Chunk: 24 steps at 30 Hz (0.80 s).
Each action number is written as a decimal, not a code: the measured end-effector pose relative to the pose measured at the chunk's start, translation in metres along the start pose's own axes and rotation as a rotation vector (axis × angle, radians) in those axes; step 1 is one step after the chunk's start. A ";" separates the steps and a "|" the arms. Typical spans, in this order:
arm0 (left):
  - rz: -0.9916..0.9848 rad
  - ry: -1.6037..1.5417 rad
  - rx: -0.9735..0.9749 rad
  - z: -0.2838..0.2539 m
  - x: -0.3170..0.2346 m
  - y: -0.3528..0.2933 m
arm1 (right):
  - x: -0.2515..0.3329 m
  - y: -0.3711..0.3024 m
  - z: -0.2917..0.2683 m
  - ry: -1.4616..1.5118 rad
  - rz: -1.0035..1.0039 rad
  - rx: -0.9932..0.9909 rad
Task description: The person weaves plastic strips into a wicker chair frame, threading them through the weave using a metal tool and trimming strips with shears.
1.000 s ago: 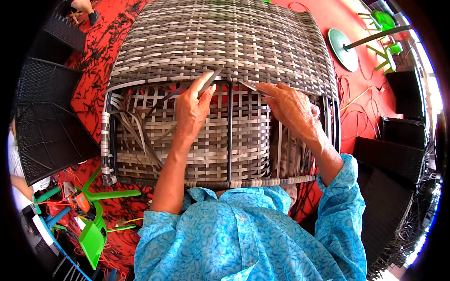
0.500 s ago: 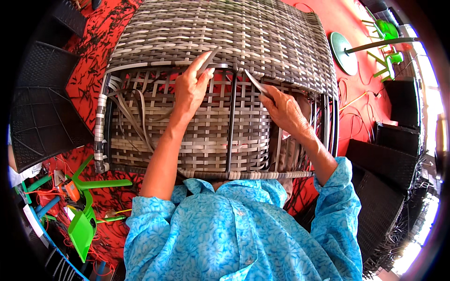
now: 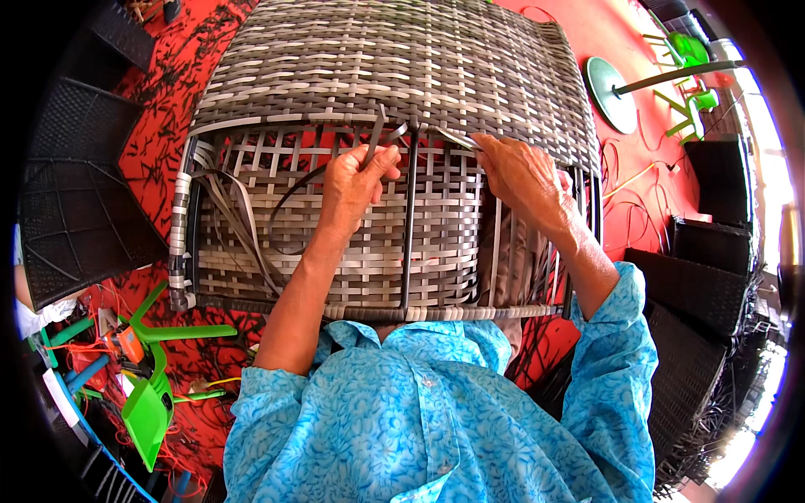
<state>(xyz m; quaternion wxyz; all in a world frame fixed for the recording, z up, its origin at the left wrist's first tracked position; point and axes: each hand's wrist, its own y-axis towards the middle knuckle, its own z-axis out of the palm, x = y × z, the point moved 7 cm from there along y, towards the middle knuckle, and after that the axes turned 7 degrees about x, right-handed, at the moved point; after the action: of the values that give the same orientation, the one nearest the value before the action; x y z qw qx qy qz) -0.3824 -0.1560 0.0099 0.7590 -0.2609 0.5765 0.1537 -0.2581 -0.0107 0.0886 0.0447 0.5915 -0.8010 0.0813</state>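
Observation:
A half-woven rattan frame (image 3: pixel 411 226) of grey-brown strips stands before me, a dark bar running across its open side. My left hand (image 3: pixel 354 186) is closed on a grey flat rattan strip (image 3: pixel 379 130), whose upper end sticks up past the thumb near the rim. To the right of the bar, my right hand (image 3: pixel 524 180) grips a narrow metal knife (image 3: pixel 457 139); its tip lies against the woven edge, and the fingers cover its handle. Loose strips (image 3: pixel 243 210) hang from the frame's left side.
Dark wicker pieces (image 3: pixel 75 193) stand at left, and more dark wicker furniture (image 3: pixel 679 285) is stacked at right. A green plastic chair (image 3: pixel 151 402) lies at lower left beside orange cords. The red floor (image 3: pixel 155 168) carries strip scraps. A round-based stand (image 3: pixel 610 94) is at upper right.
My left hand has moved down and slightly right with the strip, its fingers more curled. My right hand has shifted slightly up and right, and the knife lies flatter against the woven edge.

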 end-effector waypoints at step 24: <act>-0.207 -0.351 -0.032 0.006 0.027 0.041 | -0.006 0.020 0.000 -0.079 0.063 0.243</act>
<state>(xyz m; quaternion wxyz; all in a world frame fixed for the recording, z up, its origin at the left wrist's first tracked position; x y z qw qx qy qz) -0.3917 -0.1214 -0.0237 0.8553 -0.2999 0.4030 0.1269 -0.2759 0.0007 0.0864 -0.0613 0.5697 -0.8046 0.1557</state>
